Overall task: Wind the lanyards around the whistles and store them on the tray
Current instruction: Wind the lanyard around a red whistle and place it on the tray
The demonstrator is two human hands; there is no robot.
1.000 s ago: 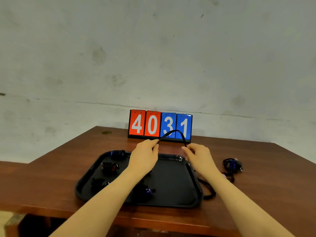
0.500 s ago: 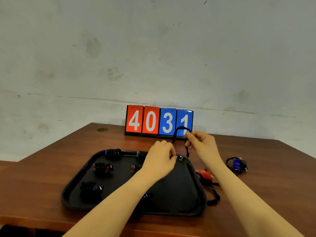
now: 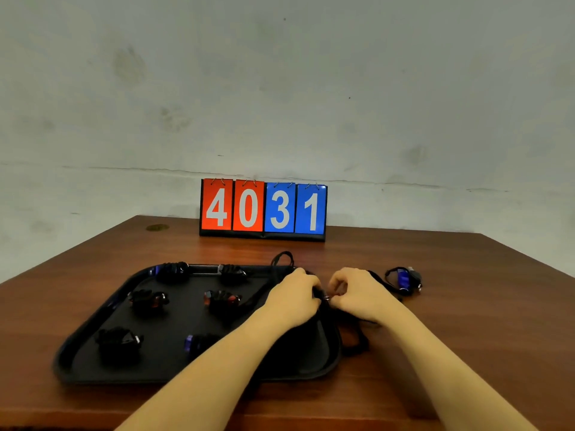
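Whistle under work, centre right of the frame: hidden inside the curled fingers of the left hand (image 3: 294,298) and right hand (image 3: 357,293); only a small metal glint shows between them, and each grip's exact hold cannot be told. Black lanyard (image 3: 281,259): loop visible above the left hand, remainder lost behind both hands. Blue wound whistle (image 3: 194,342), lower centre: partly covered by the left forearm. Tray (image 3: 93,373): right portion hidden under the forearm. Both arms and tabletop (image 3: 466,306): cut off at the bottom edge.
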